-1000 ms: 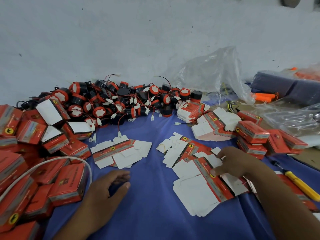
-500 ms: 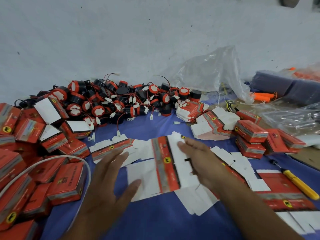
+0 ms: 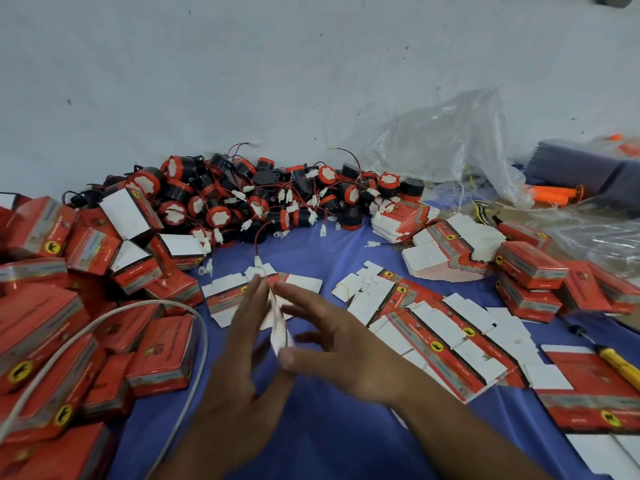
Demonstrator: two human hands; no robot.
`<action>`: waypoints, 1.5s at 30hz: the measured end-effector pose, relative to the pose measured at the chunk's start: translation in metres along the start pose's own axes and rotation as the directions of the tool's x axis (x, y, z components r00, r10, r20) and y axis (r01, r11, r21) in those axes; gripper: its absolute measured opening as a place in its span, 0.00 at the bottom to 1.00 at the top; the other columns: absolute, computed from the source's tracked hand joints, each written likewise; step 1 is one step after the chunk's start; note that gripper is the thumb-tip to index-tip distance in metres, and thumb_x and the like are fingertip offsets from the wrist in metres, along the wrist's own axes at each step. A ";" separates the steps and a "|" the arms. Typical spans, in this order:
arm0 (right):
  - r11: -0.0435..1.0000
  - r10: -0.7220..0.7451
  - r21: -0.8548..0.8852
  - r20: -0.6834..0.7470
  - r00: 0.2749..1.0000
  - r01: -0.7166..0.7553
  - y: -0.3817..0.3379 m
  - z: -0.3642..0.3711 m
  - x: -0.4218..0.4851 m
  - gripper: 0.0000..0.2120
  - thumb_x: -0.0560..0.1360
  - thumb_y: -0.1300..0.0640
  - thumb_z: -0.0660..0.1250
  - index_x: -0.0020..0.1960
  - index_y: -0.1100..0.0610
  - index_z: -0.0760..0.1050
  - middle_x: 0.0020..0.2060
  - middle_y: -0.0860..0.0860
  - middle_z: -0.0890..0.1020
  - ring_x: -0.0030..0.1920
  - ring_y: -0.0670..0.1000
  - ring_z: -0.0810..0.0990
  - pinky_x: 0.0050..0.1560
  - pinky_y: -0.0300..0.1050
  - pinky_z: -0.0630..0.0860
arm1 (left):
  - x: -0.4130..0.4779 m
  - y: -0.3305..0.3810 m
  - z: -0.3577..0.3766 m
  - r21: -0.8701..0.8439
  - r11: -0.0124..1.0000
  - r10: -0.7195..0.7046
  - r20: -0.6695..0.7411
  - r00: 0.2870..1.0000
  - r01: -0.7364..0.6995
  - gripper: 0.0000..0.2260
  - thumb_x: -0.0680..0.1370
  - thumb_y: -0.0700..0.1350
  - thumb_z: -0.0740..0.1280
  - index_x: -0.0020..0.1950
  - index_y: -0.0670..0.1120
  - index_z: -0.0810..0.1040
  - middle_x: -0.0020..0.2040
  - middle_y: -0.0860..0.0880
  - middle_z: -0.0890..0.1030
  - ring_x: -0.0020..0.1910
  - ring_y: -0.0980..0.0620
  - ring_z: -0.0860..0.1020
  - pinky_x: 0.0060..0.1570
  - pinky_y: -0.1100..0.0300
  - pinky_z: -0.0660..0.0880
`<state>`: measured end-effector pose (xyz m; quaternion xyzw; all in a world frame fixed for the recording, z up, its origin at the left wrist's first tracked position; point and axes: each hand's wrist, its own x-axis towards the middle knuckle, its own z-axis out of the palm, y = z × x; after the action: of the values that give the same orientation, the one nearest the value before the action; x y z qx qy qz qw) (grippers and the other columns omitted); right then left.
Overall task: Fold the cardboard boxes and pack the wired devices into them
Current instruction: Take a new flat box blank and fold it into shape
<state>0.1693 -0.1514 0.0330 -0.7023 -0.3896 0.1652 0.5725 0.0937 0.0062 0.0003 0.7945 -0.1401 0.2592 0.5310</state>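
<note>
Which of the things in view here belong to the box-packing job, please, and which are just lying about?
Job: box blank between left hand and right hand; loose flat blanks; wired devices; folded boxes.
Lying about: yellow screwdriver; plastic bag; orange tool.

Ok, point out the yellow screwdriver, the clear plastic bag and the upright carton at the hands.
yellow screwdriver (image 3: 611, 359), head view, on its handle.
clear plastic bag (image 3: 440, 143), head view, on its crumpled middle.
upright carton (image 3: 277, 332), head view, white edge.
</note>
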 end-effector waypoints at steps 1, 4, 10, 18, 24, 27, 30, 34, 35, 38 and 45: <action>0.993 -0.022 -0.115 -0.022 1.000 0.019 0.000 -0.001 0.000 0.36 0.76 0.54 0.74 0.79 0.44 0.60 0.76 0.37 0.65 0.75 0.39 0.64 0.73 0.46 0.69 | -0.002 0.000 -0.001 -0.181 0.982 -0.047 0.040 0.998 0.053 0.36 0.76 0.45 0.69 0.78 0.63 0.56 0.80 0.58 0.57 0.78 0.53 0.58 0.68 0.60 0.70; 0.951 -0.076 -0.304 -0.067 0.995 0.052 0.000 0.003 -0.002 0.41 0.73 0.55 0.77 0.79 0.47 0.59 0.78 0.38 0.60 0.78 0.40 0.57 0.76 0.50 0.64 | -0.004 0.000 -0.001 -0.408 0.903 -0.131 0.043 0.990 0.138 0.36 0.72 0.42 0.69 0.76 0.63 0.62 0.77 0.59 0.64 0.76 0.54 0.64 0.65 0.54 0.73; 0.916 -0.058 -0.402 -0.115 0.992 0.007 -0.003 0.008 -0.003 0.40 0.72 0.58 0.78 0.78 0.51 0.61 0.74 0.44 0.63 0.75 0.42 0.62 0.73 0.46 0.68 | -0.001 0.005 -0.004 -0.273 0.952 -0.145 0.007 0.989 0.141 0.39 0.73 0.32 0.68 0.73 0.67 0.65 0.72 0.64 0.70 0.69 0.62 0.71 0.53 0.69 0.76; 0.912 -0.028 -0.409 -0.141 0.990 -0.032 0.000 0.014 -0.004 0.35 0.74 0.57 0.73 0.76 0.47 0.62 0.70 0.43 0.71 0.68 0.44 0.71 0.67 0.42 0.73 | 0.003 0.003 -0.012 -0.223 0.958 -0.176 0.030 0.984 0.179 0.37 0.65 0.51 0.77 0.73 0.54 0.67 0.65 0.52 0.77 0.62 0.50 0.79 0.54 0.61 0.78; 0.830 -0.105 -0.543 -0.381 0.919 -0.130 0.011 0.007 -0.003 0.14 0.76 0.59 0.71 0.61 0.52 0.80 0.53 0.44 0.84 0.51 0.45 0.81 0.55 0.40 0.77 | 0.006 0.003 -0.012 -0.158 0.920 -0.375 -0.088 0.923 0.359 0.11 0.70 0.56 0.76 0.51 0.59 0.82 0.52 0.58 0.84 0.52 0.62 0.81 0.47 0.66 0.76; 0.889 -0.035 -0.413 -0.489 0.872 -0.196 0.017 0.003 0.000 0.12 0.74 0.47 0.74 0.54 0.50 0.81 0.44 0.38 0.82 0.47 0.41 0.81 0.48 0.34 0.76 | 0.004 0.007 -0.006 -0.183 0.894 -0.430 -0.092 0.898 0.409 0.10 0.73 0.55 0.74 0.53 0.57 0.84 0.52 0.57 0.85 0.52 0.62 0.81 0.51 0.61 0.73; 0.930 0.134 -0.223 -0.533 0.835 -0.292 0.020 0.004 0.004 0.33 0.64 0.28 0.71 0.62 0.47 0.76 0.54 0.38 0.79 0.55 0.40 0.78 0.55 0.37 0.76 | 0.006 0.009 0.000 -0.382 0.832 -0.463 -0.079 0.883 0.402 0.14 0.75 0.42 0.73 0.60 0.47 0.82 0.55 0.50 0.85 0.56 0.53 0.82 0.54 0.52 0.78; 0.936 0.344 0.189 -0.316 0.884 -0.297 0.022 0.003 0.005 0.42 0.64 0.26 0.71 0.70 0.48 0.71 0.63 0.43 0.79 0.60 0.41 0.79 0.58 0.38 0.77 | 0.003 0.010 -0.003 -0.572 0.712 -0.542 -0.077 0.837 0.409 0.21 0.75 0.40 0.72 0.66 0.33 0.74 0.57 0.39 0.82 0.56 0.39 0.81 0.54 0.56 0.78; 0.909 0.360 0.313 -0.258 0.897 -0.275 0.027 0.003 0.006 0.37 0.67 0.33 0.75 0.69 0.51 0.73 0.62 0.47 0.81 0.60 0.46 0.81 0.61 0.44 0.78 | 0.001 0.007 -0.005 -0.628 0.656 -0.604 -0.105 0.790 0.418 0.20 0.77 0.41 0.71 0.62 0.29 0.75 0.52 0.35 0.82 0.52 0.37 0.80 0.48 0.64 0.78; 0.848 0.291 0.500 -0.164 0.942 -0.175 0.034 0.006 0.006 0.17 0.75 0.58 0.73 0.64 0.57 0.78 0.58 0.56 0.84 0.55 0.55 0.83 0.51 0.47 0.79 | 0.000 0.009 -0.008 -0.600 0.679 -0.586 -0.096 0.805 0.423 0.20 0.72 0.46 0.68 0.59 0.34 0.78 0.49 0.34 0.80 0.45 0.41 0.81 0.41 0.65 0.77; 0.994 0.068 0.108 -0.318 0.946 -0.035 0.031 0.006 0.004 0.26 0.71 0.61 0.66 0.61 0.34 0.78 0.53 0.47 0.85 0.47 0.50 0.83 0.49 0.48 0.81 | 0.017 0.006 -0.012 -0.689 0.641 -0.586 -0.157 0.795 0.337 0.33 0.73 0.42 0.70 0.76 0.50 0.62 0.58 0.40 0.83 0.58 0.41 0.81 0.54 0.50 0.81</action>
<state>0.1789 -0.1458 0.0029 -0.7000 -0.2641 0.0830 0.6583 0.1015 0.0154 0.0185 0.5150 0.0953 0.1930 0.8297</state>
